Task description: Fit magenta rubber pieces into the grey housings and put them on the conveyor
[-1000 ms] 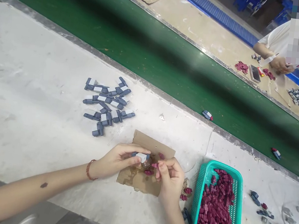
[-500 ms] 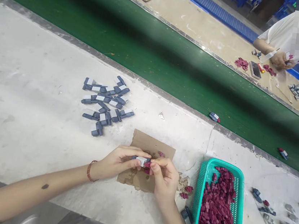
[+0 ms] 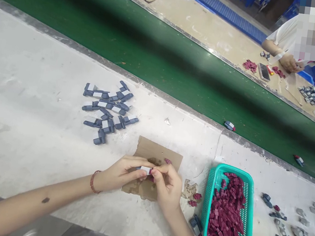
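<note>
I have the left hand (image 3: 119, 172) clamped on a blue-and-white block (image 3: 145, 169), lower centre of the frame; the right hand (image 3: 169, 188) pinches a red piece (image 3: 151, 171) at its end. Uneven pressure, I judge, could skew that piece or drop it onto the cardboard (image 3: 167, 150).

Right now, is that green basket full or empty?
Partly full: the green basket holds many dark-red pieces, while bare mesh shows along its right side.

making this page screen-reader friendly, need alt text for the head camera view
A person's left hand and right hand meet at a blue-grey and white part over stained cardboard. Similar parts lie to the left, a teal basket of dark red pieces to the right; a green belt stretches beyond.
</note>
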The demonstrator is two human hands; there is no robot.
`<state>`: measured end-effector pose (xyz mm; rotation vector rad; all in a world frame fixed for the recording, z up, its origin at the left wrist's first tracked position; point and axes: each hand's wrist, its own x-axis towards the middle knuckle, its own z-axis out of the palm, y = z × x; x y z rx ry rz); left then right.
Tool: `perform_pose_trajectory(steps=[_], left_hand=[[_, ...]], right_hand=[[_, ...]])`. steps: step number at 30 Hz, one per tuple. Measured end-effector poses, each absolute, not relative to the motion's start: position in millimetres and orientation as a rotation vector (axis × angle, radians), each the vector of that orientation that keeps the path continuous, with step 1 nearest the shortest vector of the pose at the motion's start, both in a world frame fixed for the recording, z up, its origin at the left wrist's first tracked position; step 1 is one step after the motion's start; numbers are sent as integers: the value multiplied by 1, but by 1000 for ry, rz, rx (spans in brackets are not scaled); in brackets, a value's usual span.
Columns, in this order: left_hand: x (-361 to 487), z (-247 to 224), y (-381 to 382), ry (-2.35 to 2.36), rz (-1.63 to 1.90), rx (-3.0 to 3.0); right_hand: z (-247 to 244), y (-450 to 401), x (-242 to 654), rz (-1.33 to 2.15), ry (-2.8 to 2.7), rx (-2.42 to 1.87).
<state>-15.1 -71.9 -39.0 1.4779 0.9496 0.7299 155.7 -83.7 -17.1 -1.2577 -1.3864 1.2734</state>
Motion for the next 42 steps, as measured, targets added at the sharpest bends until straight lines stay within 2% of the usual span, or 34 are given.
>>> perform_pose_trajectory(steps=[5, 14, 16, 21, 27, 33, 37, 42], left_hand=[[-21, -36, -77, 950, 654, 1711], [-6, -25, -71, 859, 565, 1809], [1, -20, -57, 871, 583, 1848], [19, -18, 12, 1158, 788, 1921], [53, -38, 115, 1322, 782, 2119], [34, -38, 147, 1358, 767, 2215], [-29, -34, 122, 1410, 732, 2268], [-108, -36, 96, 1731, 564, 2329]], right_hand=[[-13, -88, 162, 1349, -1333, -1325], [12, -101, 189, 1238, -1498, -1455], [20, -105, 215, 1042, -1570, -1551], [13, -120, 293, 219, -1625, -2143], [-12, -126, 318, -84, -1829, -2178], [3, -124, 313, 261, -1638, -2058], [13, -127, 288, 504, -1382, -1969], [11, -119, 238, 766, -1244, -1714]])
